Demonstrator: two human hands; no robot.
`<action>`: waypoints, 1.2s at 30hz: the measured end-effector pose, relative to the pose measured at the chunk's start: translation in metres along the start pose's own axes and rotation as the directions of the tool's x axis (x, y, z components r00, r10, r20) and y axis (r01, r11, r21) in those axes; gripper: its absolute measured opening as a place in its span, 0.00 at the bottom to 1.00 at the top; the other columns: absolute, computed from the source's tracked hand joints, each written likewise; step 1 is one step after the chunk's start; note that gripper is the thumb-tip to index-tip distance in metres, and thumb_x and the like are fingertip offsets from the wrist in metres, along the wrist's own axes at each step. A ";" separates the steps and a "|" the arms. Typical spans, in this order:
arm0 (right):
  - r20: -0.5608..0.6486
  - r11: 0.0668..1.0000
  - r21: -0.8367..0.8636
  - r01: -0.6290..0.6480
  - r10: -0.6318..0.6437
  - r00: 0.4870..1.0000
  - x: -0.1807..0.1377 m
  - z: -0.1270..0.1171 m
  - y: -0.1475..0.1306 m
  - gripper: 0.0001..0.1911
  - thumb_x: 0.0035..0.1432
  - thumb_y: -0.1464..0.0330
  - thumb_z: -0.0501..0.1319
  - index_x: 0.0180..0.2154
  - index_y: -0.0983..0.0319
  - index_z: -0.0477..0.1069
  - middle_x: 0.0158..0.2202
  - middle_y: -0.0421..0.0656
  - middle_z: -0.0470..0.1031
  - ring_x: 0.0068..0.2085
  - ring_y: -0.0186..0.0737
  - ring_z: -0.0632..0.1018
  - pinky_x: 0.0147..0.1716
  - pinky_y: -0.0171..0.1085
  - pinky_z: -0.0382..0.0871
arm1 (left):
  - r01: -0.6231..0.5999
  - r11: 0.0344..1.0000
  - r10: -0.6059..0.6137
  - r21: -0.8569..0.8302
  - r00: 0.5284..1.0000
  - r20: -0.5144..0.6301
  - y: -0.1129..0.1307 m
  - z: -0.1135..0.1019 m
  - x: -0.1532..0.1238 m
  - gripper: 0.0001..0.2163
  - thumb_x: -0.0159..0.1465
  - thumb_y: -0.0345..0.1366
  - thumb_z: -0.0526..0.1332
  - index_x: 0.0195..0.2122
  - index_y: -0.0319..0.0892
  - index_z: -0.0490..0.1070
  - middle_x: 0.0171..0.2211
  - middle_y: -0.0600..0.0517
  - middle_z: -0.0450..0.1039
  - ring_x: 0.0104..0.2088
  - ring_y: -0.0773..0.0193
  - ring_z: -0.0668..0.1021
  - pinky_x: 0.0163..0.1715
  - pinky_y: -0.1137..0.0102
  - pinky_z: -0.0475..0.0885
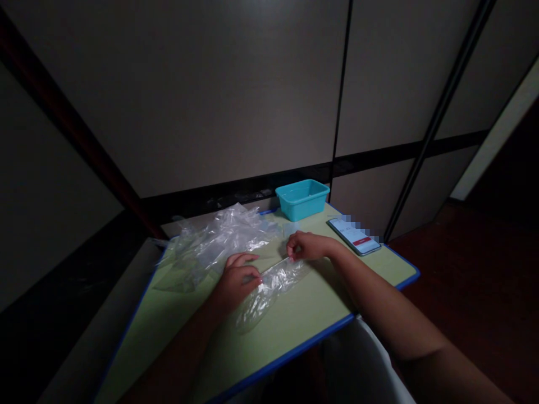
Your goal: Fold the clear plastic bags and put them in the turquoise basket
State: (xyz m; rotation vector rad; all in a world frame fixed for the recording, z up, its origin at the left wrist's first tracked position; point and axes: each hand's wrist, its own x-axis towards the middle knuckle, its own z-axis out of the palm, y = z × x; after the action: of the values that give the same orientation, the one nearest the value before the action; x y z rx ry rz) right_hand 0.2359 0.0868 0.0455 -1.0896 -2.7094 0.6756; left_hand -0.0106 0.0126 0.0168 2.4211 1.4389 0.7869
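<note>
A clear plastic bag lies stretched between my two hands, its crinkled film spreading over the table toward me. My left hand pinches one end of its upper edge between thumb and forefinger. At the other end of that edge, my right hand grips the film with curled fingers. Beyond my left hand sits a loose heap of clear plastic bags, shiny and crumpled.
A turquoise plastic basket stands at the table's back edge. To the right lies a phone with its screen lit. The yellow-green table has a blue rim, and cabinet panels rise close behind it.
</note>
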 end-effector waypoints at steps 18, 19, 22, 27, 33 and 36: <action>-0.202 0.997 -0.036 -0.061 0.052 0.978 -0.007 -0.007 0.030 0.06 0.45 0.78 0.62 0.26 0.64 0.76 0.29 0.41 0.76 0.32 0.36 0.74 0.34 0.31 0.63 | 0.124 0.992 -0.118 0.030 0.980 -0.157 -0.031 -0.014 0.006 0.06 0.53 0.38 0.62 0.21 0.46 0.75 0.41 0.51 0.74 0.46 0.54 0.69 0.50 0.57 0.61; -0.231 0.998 -0.043 -0.054 0.043 0.972 -0.007 -0.008 0.029 0.06 0.45 0.78 0.62 0.25 0.64 0.75 0.29 0.41 0.76 0.33 0.36 0.74 0.35 0.32 0.63 | 0.122 0.992 -0.114 0.036 0.977 -0.179 -0.031 -0.017 0.006 0.06 0.53 0.38 0.62 0.22 0.46 0.75 0.40 0.50 0.74 0.46 0.53 0.69 0.50 0.57 0.61; -0.354 0.996 -0.067 -0.056 0.029 0.935 -0.009 -0.010 0.023 0.05 0.49 0.78 0.61 0.28 0.64 0.75 0.33 0.44 0.76 0.39 0.39 0.73 0.42 0.36 0.62 | 0.080 0.994 -0.056 0.072 0.958 -0.282 -0.030 -0.025 0.006 0.06 0.54 0.38 0.62 0.22 0.46 0.75 0.40 0.50 0.74 0.47 0.52 0.68 0.51 0.55 0.60; -0.600 0.987 -0.161 -0.019 -0.082 0.795 -0.026 -0.014 0.019 0.03 0.54 0.73 0.61 0.32 0.63 0.73 0.35 0.46 0.73 0.41 0.42 0.70 0.42 0.40 0.61 | -0.078 0.987 0.127 0.140 0.914 -0.385 -0.019 -0.039 0.004 0.07 0.55 0.39 0.63 0.21 0.46 0.74 0.43 0.50 0.71 0.52 0.51 0.63 0.54 0.55 0.57; -0.603 0.942 -0.323 -0.088 -0.133 0.787 -0.069 0.002 0.020 0.04 0.57 0.71 0.59 0.33 0.60 0.73 0.38 0.47 0.72 0.44 0.44 0.69 0.42 0.43 0.61 | -0.242 0.966 0.254 0.093 0.955 -0.151 0.004 -0.036 -0.003 0.06 0.55 0.37 0.64 0.21 0.47 0.75 0.48 0.53 0.68 0.55 0.52 0.59 0.55 0.56 0.56; -0.558 0.917 -0.377 -0.132 -0.111 0.822 -0.096 0.015 0.016 0.06 0.58 0.72 0.57 0.34 0.60 0.73 0.41 0.47 0.71 0.45 0.45 0.68 0.43 0.43 0.61 | -0.277 0.961 0.277 -0.011 0.961 0.014 0.018 -0.032 -0.008 0.05 0.54 0.38 0.66 0.22 0.48 0.75 0.50 0.53 0.67 0.56 0.52 0.58 0.55 0.57 0.55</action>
State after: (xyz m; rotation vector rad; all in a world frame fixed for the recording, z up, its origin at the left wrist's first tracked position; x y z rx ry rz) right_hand 0.3113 0.0251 0.0282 -1.1510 -2.3372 -0.2221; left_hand -0.0176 -0.0058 0.0481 2.6509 1.0999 0.8258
